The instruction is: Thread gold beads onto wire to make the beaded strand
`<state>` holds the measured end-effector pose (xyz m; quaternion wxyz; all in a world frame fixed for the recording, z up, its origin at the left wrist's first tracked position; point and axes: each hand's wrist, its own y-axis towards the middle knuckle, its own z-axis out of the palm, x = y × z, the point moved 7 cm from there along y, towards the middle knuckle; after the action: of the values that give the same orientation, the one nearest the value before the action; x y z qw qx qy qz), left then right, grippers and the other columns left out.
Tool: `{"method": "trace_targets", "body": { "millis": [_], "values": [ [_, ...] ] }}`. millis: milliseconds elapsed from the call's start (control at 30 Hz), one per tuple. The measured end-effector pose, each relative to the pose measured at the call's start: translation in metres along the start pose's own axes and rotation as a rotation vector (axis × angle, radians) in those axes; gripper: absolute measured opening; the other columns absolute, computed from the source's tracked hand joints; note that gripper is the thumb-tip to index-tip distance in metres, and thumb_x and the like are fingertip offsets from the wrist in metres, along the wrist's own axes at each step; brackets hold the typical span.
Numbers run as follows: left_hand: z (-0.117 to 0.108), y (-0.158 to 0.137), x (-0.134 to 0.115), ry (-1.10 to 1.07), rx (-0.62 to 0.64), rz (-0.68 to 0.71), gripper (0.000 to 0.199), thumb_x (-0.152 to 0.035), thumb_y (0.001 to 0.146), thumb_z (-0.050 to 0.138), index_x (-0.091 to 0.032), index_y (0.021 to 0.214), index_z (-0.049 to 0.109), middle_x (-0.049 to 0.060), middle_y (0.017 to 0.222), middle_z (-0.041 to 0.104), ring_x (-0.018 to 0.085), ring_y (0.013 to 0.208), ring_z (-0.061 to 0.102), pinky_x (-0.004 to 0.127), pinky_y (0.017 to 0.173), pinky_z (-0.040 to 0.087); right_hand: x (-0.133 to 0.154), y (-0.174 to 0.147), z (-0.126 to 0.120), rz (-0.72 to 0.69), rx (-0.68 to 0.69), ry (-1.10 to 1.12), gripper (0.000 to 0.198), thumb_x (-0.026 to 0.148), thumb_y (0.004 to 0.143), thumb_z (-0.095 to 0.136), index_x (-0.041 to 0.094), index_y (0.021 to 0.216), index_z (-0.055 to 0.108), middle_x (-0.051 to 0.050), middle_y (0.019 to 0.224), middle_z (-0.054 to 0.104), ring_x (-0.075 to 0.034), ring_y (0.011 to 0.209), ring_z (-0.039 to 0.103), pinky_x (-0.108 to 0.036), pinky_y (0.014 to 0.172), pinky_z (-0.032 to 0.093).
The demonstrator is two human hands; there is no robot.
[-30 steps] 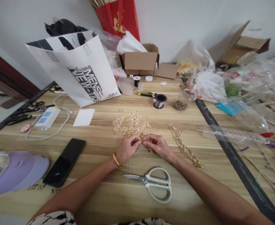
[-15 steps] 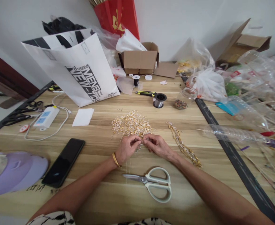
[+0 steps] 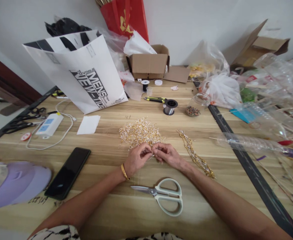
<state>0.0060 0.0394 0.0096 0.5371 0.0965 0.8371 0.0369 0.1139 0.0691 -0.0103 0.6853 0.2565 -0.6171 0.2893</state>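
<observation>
My left hand (image 3: 138, 157) and my right hand (image 3: 166, 154) meet fingertip to fingertip at the near edge of a pile of small gold and silver beads (image 3: 141, 131). Both are closed in a pinch. A faint clear thread (image 3: 135, 178) appears to trail below my left hand towards the scissors. What the right fingertips hold is too small to make out. Pale-handled scissors (image 3: 167, 196) lie partly spread on the table, nearer to me. Right of the pile lies a bundle of gold and silver beaded strands (image 3: 195, 155).
Behind the beads stand a wire spool (image 3: 170, 107), a yellow-black cutter (image 3: 155, 99) and a jar of small beads (image 3: 193, 110). A phone (image 3: 68, 173) and a purple visor (image 3: 28, 183) lie left. A white bag (image 3: 86, 70) stands behind; plastic bottles (image 3: 266, 123) crowd the right.
My left hand has shifted slightly right and up, so its fingertips now touch or nearly touch those of my right hand. The objects on the table have not moved.
</observation>
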Motion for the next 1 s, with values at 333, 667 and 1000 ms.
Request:
{"method": "trace_targets", "body": {
  "millis": [333,667,1000],
  "values": [
    [0.0,-0.002,0.001,-0.002,-0.009,0.012,0.006,-0.023,0.08,0.059,-0.016,0.081,0.059,0.002,0.073,0.066,0.012,0.066,0.062,0.022,0.062,0.049,-0.001,0.0,0.0,0.003,-0.007,0.022,0.033,0.048,0.082,0.058,0.015,0.077,0.054,0.006,0.053,0.043,-0.006,0.043,0.039,-0.018,0.04,0.037],
    [-0.005,-0.002,-0.006,0.086,-0.027,0.041,0.01,-0.024,0.081,0.059,-0.016,0.075,0.062,0.002,0.071,0.066,0.012,0.065,0.06,0.022,0.064,0.048,-0.002,0.0,0.0,0.001,-0.002,0.011,0.032,0.046,0.082,0.058,0.015,0.078,0.055,0.006,0.053,0.044,-0.006,0.044,0.04,-0.017,0.04,0.038],
    [-0.008,0.0,0.007,-0.141,-0.042,-0.09,0.017,-0.029,0.081,0.06,-0.014,0.072,0.059,0.0,0.06,0.06,0.011,0.055,0.057,0.021,0.055,0.046,-0.001,-0.001,-0.006,-0.044,-0.115,-0.035,0.033,0.047,0.086,0.053,0.015,0.088,0.057,0.003,0.061,0.05,-0.005,0.041,0.039,-0.018,0.037,0.034]
  ]
}}
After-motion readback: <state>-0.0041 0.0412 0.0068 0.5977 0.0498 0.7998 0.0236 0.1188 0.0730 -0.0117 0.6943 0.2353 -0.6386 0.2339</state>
